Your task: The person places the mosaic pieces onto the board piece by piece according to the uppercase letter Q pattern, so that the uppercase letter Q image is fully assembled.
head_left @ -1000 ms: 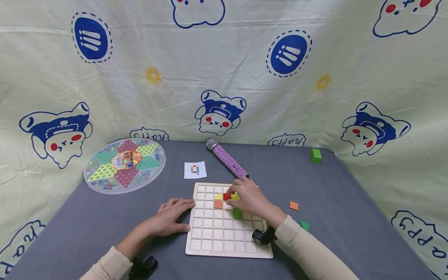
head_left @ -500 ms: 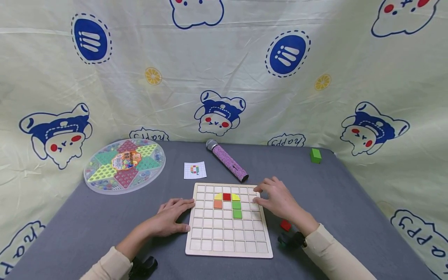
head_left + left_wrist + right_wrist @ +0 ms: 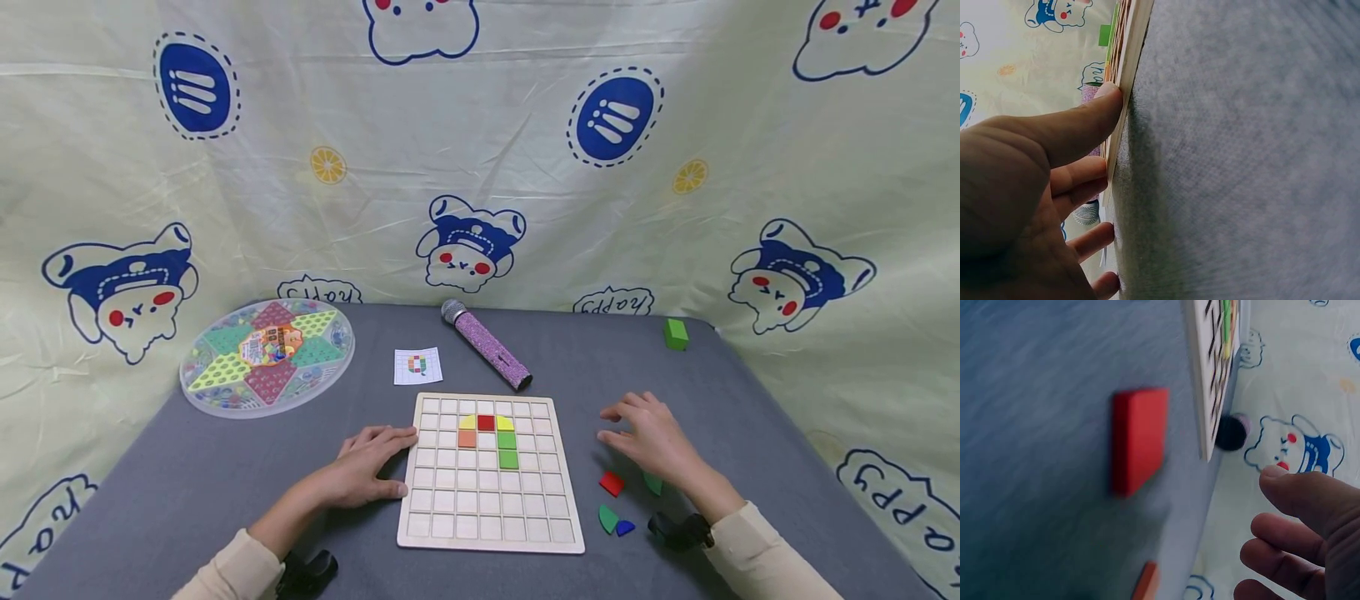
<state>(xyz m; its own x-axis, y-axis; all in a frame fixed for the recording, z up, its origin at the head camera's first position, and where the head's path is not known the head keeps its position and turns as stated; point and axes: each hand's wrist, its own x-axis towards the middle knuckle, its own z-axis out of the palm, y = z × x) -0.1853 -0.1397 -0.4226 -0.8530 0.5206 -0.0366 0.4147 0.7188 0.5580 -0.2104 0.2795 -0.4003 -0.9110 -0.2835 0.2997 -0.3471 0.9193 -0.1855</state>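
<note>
A wooden grid board [image 3: 453,502] lies on the table. Its upper cells hold two yellow pieces [image 3: 506,423], a red square [image 3: 486,423], an orange square [image 3: 467,438] and two green squares [image 3: 508,459]. My left hand [image 3: 367,468] rests at the board's left edge, thumb and fingertips touching its side in the left wrist view. Right of the board, my right hand [image 3: 651,435] hovers with loosely bent fingers and nothing between them. Beneath it lie a loose red square [image 3: 1141,440] and an orange piece [image 3: 1146,582], which the hand hides in the head view.
Two green quarter-round pieces [image 3: 608,519] and a blue piece [image 3: 625,527] lie at the right. A green block [image 3: 676,334] stands far right. Behind the board are a pattern card [image 3: 416,367], a glittery microphone [image 3: 487,346] and a round game board [image 3: 267,358].
My right hand has let go of the red square in the board's top row and moved right, off the board, over the loose pieces. My left hand stays put.
</note>
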